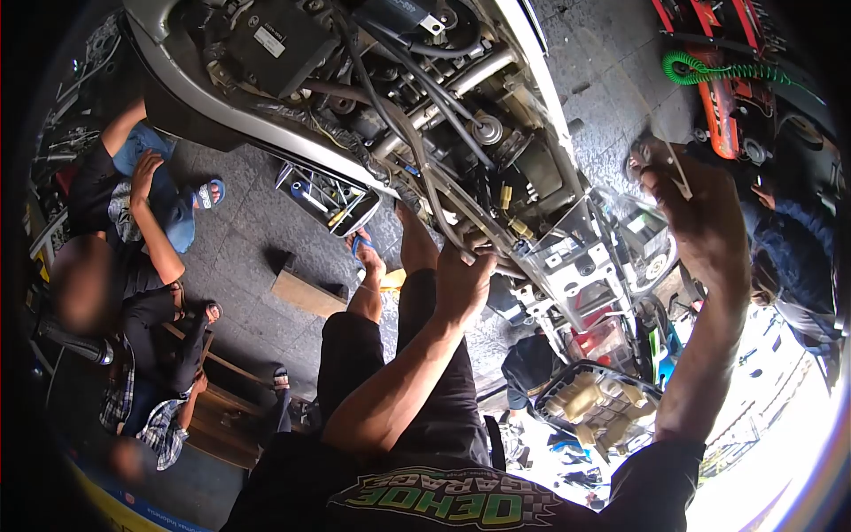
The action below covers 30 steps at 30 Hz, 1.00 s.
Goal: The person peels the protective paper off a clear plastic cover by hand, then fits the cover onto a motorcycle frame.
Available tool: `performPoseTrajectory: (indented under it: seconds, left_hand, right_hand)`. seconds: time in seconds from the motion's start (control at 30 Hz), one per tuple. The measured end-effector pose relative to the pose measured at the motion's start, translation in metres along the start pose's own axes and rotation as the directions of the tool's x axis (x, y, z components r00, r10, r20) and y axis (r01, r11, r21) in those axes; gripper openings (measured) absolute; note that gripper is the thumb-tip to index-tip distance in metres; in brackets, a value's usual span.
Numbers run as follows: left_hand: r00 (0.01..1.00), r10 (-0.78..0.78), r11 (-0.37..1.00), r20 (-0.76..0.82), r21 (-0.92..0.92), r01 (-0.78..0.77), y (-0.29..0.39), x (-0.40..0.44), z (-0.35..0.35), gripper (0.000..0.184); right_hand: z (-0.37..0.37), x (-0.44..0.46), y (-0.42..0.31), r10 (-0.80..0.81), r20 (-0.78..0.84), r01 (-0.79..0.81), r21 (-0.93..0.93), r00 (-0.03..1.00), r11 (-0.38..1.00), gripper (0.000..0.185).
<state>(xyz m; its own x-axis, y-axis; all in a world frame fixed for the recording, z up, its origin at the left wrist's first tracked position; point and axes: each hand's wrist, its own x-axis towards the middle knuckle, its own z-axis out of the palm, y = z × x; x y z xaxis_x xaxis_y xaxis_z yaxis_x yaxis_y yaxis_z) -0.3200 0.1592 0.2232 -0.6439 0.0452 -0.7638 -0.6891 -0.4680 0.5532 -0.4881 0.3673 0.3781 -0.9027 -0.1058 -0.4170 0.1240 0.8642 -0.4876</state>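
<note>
My left hand (463, 282) is closed on a dark cable or hose (432, 199) that runs along the opened scooter body (510, 133). Raised to the right of the scooter, my right hand (696, 199) has its fingers bent around a thin, pale strip (679, 170), which looks like a cable tie. Wires, metal tubes and connectors show in the scooter's open frame. A black box with a white label (269, 40) lies at its upper part.
A tool tray (330, 197) and a wooden stool (306, 293) are on the tiled floor. Two people (155, 239) sit at the left, and another person (798, 248) is at the right. A green coiled hose (687, 69) hangs by red equipment (720, 111).
</note>
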Motion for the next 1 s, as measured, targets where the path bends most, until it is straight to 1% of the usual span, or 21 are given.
performPoseTrajectory:
  seconds: [0.07,0.13,0.17,0.2,0.27,0.33,0.37,0.4,0.47,0.53,0.6,0.63,0.67,0.7,0.73,0.8,0.83,0.87,0.9,0.93,1.0]
  left_hand:
    - [0.989,0.150,0.978,-0.012,0.147,-0.146,0.006,0.001,-0.002,0.029]
    - [0.999,0.035,0.999,-0.015,0.017,-0.035,0.002,0.001,-0.007,0.023]
    - [0.999,-0.035,0.999,0.016,-0.033,0.035,0.000,0.002,-0.010,0.020]
    - [0.994,-0.102,0.991,0.051,-0.083,0.106,-0.001,0.003,-0.012,0.018]
    - [0.985,-0.164,0.969,0.058,-0.179,0.172,-0.003,0.004,-0.015,0.017]
    - [0.971,-0.215,0.867,0.101,-0.437,0.237,-0.002,0.004,-0.018,0.041]
    - [0.972,-0.205,0.853,0.113,-0.466,0.234,0.001,0.005,-0.018,0.040]
    - [0.972,-0.207,0.853,0.111,-0.465,0.235,0.003,0.005,-0.018,0.040]
    - [0.975,-0.170,0.854,0.144,-0.473,0.219,0.011,0.007,-0.022,0.039]
    - [0.973,-0.176,0.855,0.152,-0.466,0.227,0.011,0.009,-0.029,0.038]
    - [0.967,-0.237,0.937,0.093,-0.242,0.253,0.013,0.013,-0.025,0.033]
    - [0.979,-0.196,0.960,0.046,-0.194,0.201,0.011,0.015,-0.025,0.049]
    - [0.988,-0.155,0.978,-0.002,-0.140,0.153,0.007,0.018,-0.025,0.066]
    - [0.992,-0.113,0.991,-0.049,-0.081,0.108,0.004,0.021,-0.025,0.083]
    - [0.995,-0.093,0.992,-0.031,-0.087,0.090,0.002,0.023,-0.026,0.080]
    - [0.997,-0.072,0.993,-0.009,-0.092,0.071,-0.005,0.027,-0.028,0.077]
    - [0.996,-0.088,0.989,-0.024,-0.123,0.084,-0.007,0.030,-0.028,0.075]
    - [0.991,-0.124,0.983,-0.043,-0.141,0.117,-0.006,0.030,-0.027,0.069]
    - [0.985,-0.160,0.976,-0.062,-0.160,0.148,-0.004,0.031,-0.024,0.062]
    - [0.985,-0.160,0.977,-0.060,-0.156,0.149,-0.003,0.031,-0.024,0.062]
    - [0.967,-0.251,0.938,-0.050,-0.258,0.230,0.006,0.032,-0.017,0.046]
  right_hand:
    - [-0.004,0.004,-0.004,0.027,0.018,-0.028,0.044,0.999,0.999,0.025]
    - [-0.006,0.008,-0.008,0.146,0.088,-0.150,0.039,0.985,0.988,0.026]
    - [0.000,0.007,-0.003,0.047,0.027,-0.048,0.039,0.999,0.998,0.026]
    - [-0.002,0.007,-0.002,0.046,0.021,-0.047,0.036,0.999,0.998,0.026]
    - [-0.004,0.008,0.000,0.052,0.072,-0.050,-0.028,0.996,0.998,0.026]
    - [-0.004,0.007,-0.002,0.046,0.051,-0.045,-0.025,0.998,0.999,0.026]
    - [-0.004,0.007,-0.003,0.039,0.031,-0.038,-0.020,0.999,0.999,0.027]
    - [-0.003,0.006,-0.002,0.040,0.033,-0.040,-0.018,0.999,0.999,0.027]
    - [-0.001,0.007,0.004,0.081,0.022,-0.082,0.057,0.997,0.995,0.027]
    - [0.000,0.011,0.006,0.075,0.041,-0.079,0.100,0.996,0.992,0.028]
    - [-0.001,0.012,0.001,0.001,0.046,-0.003,0.032,0.999,0.999,0.027]
    - [-0.003,0.011,-0.006,-0.004,0.077,0.003,0.011,0.997,1.000,0.028]
    - [-0.004,0.011,-0.013,0.011,0.104,-0.005,-0.057,0.995,0.998,0.028]
    - [-0.005,0.008,-0.017,0.045,0.096,-0.038,-0.066,0.994,0.997,0.027]
    - [-0.006,0.004,-0.021,0.076,0.091,-0.069,-0.073,0.993,0.995,0.027]
    - [-0.008,-0.001,-0.027,0.065,0.078,-0.057,-0.106,0.995,0.993,0.024]
    - [-0.010,-0.003,-0.033,0.108,0.129,-0.091,-0.128,0.986,0.988,0.023]
    - [-0.011,-0.005,-0.036,0.151,0.179,-0.125,-0.151,0.972,0.981,0.022]
    - [-0.009,-0.009,-0.034,0.095,0.132,-0.078,-0.131,0.987,0.988,0.022]
    - [-0.009,-0.011,-0.033,0.098,0.129,-0.081,-0.129,0.987,0.988,0.022]
    - [-0.007,-0.011,-0.034,0.132,0.127,-0.120,-0.099,0.983,0.988,0.020]
